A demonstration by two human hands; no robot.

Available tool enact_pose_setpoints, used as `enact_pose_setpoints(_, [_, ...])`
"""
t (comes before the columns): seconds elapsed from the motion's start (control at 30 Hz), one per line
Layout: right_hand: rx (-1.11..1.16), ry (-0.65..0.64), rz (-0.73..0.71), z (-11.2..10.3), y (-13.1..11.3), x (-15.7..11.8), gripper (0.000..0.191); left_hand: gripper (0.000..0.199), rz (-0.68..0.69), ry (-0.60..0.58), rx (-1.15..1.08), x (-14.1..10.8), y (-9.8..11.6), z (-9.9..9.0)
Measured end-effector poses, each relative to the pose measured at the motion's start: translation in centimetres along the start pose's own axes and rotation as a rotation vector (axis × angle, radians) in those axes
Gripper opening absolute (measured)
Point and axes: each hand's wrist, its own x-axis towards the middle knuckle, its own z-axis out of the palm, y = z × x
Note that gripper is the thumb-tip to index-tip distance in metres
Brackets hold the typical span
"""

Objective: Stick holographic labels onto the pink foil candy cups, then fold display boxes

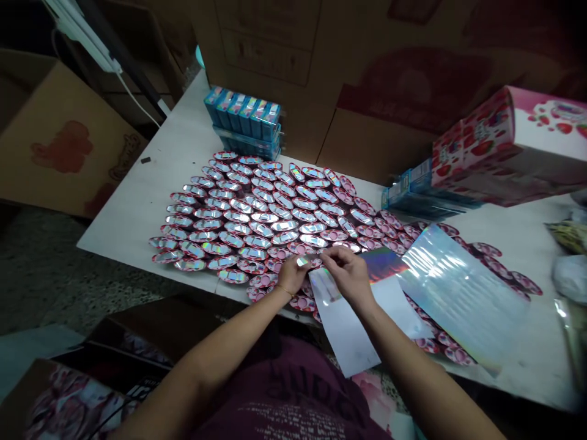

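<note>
My left hand (292,275) is closed around the side of a small oval pack (316,263), whose left end shows a shiny silver patch. The fingers of my right hand (346,269) are pinched together at the other end of this pack; what lies between their tips is too small to make out. Many oval packs with pink-red rims (261,229) stand close together around my hands. Most farther left have shiny silver tops, while several near my hands show pink tops with round marks. Beneath my right wrist lies a white sheet (355,330) with a shiny strip.
A large holographic sheet (463,293) covers packs on the right. Blue boxes (245,122) are stacked at the back left, and more blue boxes (413,192) sit beneath a strawberry-print carton (495,146). Big cardboard (293,67) walls off the table's back. An open carton (64,140) stands left.
</note>
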Motion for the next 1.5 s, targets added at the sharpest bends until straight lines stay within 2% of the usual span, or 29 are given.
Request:
enact_pose_setpoints(0.1, [0.256,0.075,0.238,3.4,-0.5,0.8,0.025,0.042,-0.265,0.116,-0.568,-0.3,0.1,-3.0])
enact_pose_setpoints(0.17, [0.394,0.128,0.372,5.9,-0.2,0.8,0.028,0.05,-0.348,0.15,-0.782,-0.8,0.1,-5.2])
enact_pose_setpoints(0.27, [0.511,0.121,0.491,8.9,0.4,-0.1,0.028,0.043,-0.379,0.142,-0.782,-1.4,-0.3,-7.4])
enact_pose_setpoints(0.33, [0.501,0.08,0.505,10.0,0.8,-1.0,0.03,0.04,-0.405,0.132,-0.719,-1.7,-0.7,-8.1])
enact_pose_setpoints(0.43, [0.264,0.084,0.349,11.0,1.7,-1.6,0.032,0.034,-0.399,0.195,-0.65,-2.1,-1.6,-9.1])
enact_pose_setpoints(0.57, [-0.262,0.156,0.065,12.3,3.6,-0.5,0.028,0.029,-0.316,0.379,-0.549,-2.7,-2.7,-11.5])
enact_pose_setpoints(0.67, [-0.567,0.079,-0.014,13.2,4.5,0.9,0.02,0.03,-0.256,0.415,-0.513,-3.1,-3.0,-13.7])
enact_pose_setpoints(0.77, [-0.649,0.051,-0.031,13.3,4.0,1.7,0.022,0.034,-0.228,0.388,-0.535,-3.3,-2.6,-15.3])
enact_pose_setpoints(0.87, [-0.527,0.065,-0.113,12.1,2.3,0.3,0.018,0.038,-0.24,0.355,-0.568,-2.9,-1.7,-15.7])
enact_pose_setpoints(0.93, [-0.351,0.026,-0.113,11.0,1.6,-2.2,0.014,0.04,-0.253,0.298,-0.565,-2.3,-0.8,-15.4])
enact_pose_setpoints(0.97, [-0.245,-0.003,-0.066,10.5,1.5,-4.0,0.012,0.041,-0.256,0.261,-0.559,-2.0,-0.4,-15.2])
enact_pose_setpoints(1.07, [0.132,-0.037,0.213,9.3,2.6,-10.5,0.005,0.042,-0.251,0.161,-0.529,-1.4,1.0,-14.0])
enact_pose_setpoints(1.1, [0.254,-0.003,0.309,9.0,3.4,-12.6,0.005,0.042,-0.251,0.134,-0.513,-1.2,1.5,-13.6])
enact_pose_setpoints(1.17, [0.422,0.143,0.48,8.2,5.6,-16.8,0.008,0.041,-0.237,0.075,-0.471,-0.7,2.5,-12.5])
enact_pose_setpoints(1.27, [0.347,0.413,0.787,6.0,9.9,-22.8,0.015,0.041,-0.211,0.008,-0.418,-0.4,4.3,-10.2])
enact_pose_setpoints(1.33, [0.24,0.527,0.969,4.3,13.0,-26.8,0.017,0.041,-0.18,-0.029,-0.388,-0.9,5.5,-8.4])
enact_pose_setpoints(1.5, [0.122,0.635,1.169,1.0,19.4,-35.5,0.015,0.039,-0.073,-0.04,-0.318,-3.3,8.0,-2.9])
